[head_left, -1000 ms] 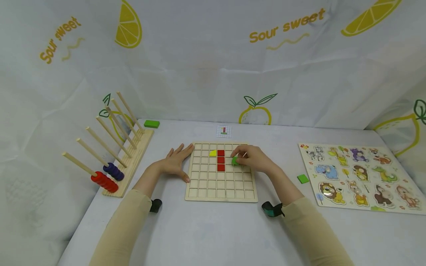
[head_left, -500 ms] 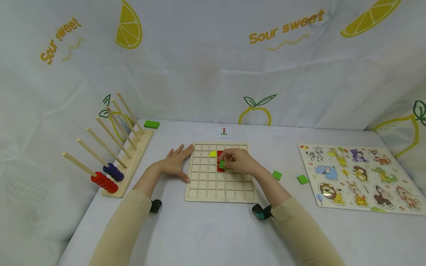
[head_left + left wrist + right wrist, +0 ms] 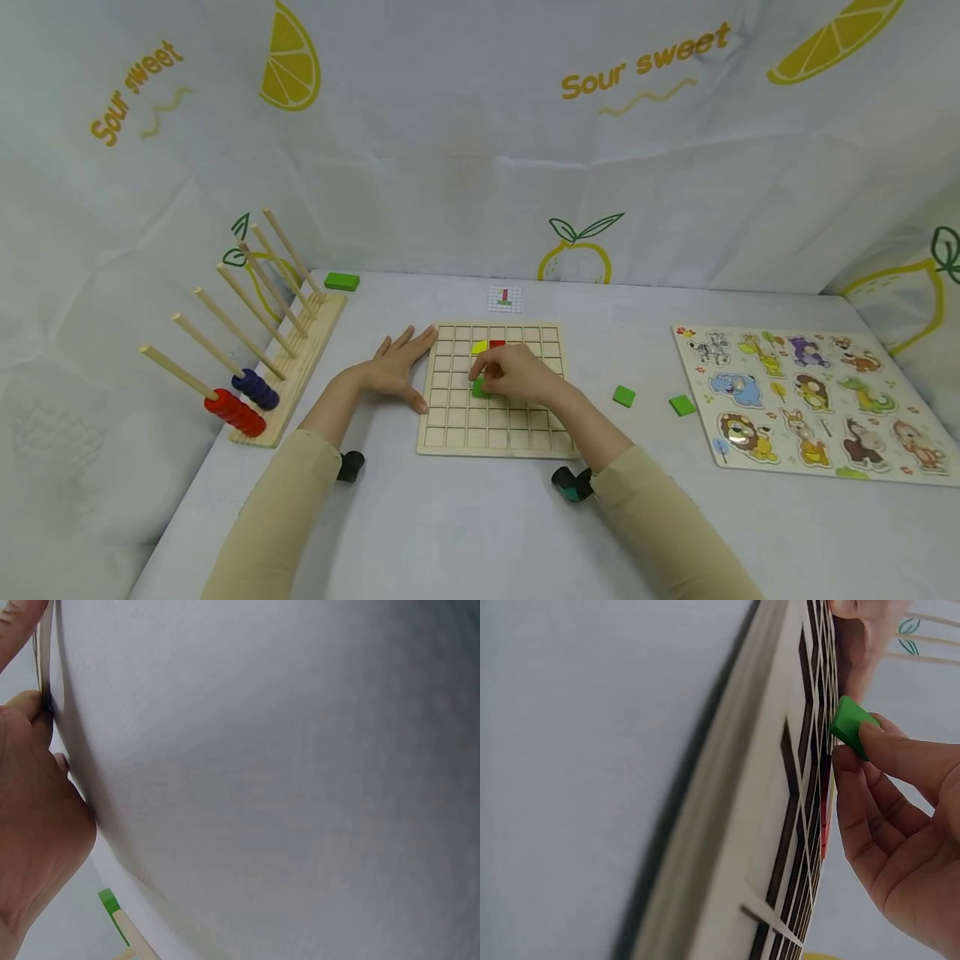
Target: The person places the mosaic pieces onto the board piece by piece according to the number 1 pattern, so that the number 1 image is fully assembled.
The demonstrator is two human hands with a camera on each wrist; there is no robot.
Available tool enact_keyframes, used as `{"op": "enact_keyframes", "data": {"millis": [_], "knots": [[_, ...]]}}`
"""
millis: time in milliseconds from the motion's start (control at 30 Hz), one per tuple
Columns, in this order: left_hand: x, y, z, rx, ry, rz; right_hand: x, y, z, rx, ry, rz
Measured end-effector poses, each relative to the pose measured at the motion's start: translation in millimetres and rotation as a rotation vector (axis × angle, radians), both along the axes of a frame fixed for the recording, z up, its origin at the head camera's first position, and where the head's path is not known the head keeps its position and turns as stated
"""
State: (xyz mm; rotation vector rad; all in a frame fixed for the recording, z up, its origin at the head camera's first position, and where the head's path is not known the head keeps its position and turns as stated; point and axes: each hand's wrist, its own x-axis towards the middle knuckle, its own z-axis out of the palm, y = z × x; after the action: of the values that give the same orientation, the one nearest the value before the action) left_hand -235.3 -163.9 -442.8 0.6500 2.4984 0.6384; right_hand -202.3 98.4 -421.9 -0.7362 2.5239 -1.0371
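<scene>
A wooden grid board lies on the table in the head view. My right hand pinches a green square tile between thumb and fingers, close over the board's middle. In the right wrist view the green tile is tilted at the grid's surface. A yellow tile and a red tile sit in cells just beyond that hand, which covers the cells nearer to me. My left hand lies with spread, straight fingers along the board's left edge, its thumb and fingertips at the rim.
Two loose green tiles, one nearer and one farther right, lie right of the board. An animal puzzle is at the right. A bead abacus and a green block stand left. A small pattern card lies behind the board.
My right hand has moved left across the board with the green tile, then slightly toward me. A loose green tile beside the board has come out from behind the right arm. The left hand stays put.
</scene>
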Motion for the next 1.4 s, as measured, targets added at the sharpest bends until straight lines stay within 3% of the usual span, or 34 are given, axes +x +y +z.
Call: {"op": "enact_keyframes", "data": {"millis": [967, 1400], "knots": [[-0.6, -0.4, -2.5, 0.008, 0.005, 0.006, 3.6, -8.1, -0.3, 0.064, -0.003, 0.001], [0.2, -0.7, -1.7, 0.006, 0.006, 0.005, 5.6, -10.4, -1.1, 0.100, 0.053, -0.024]]}}
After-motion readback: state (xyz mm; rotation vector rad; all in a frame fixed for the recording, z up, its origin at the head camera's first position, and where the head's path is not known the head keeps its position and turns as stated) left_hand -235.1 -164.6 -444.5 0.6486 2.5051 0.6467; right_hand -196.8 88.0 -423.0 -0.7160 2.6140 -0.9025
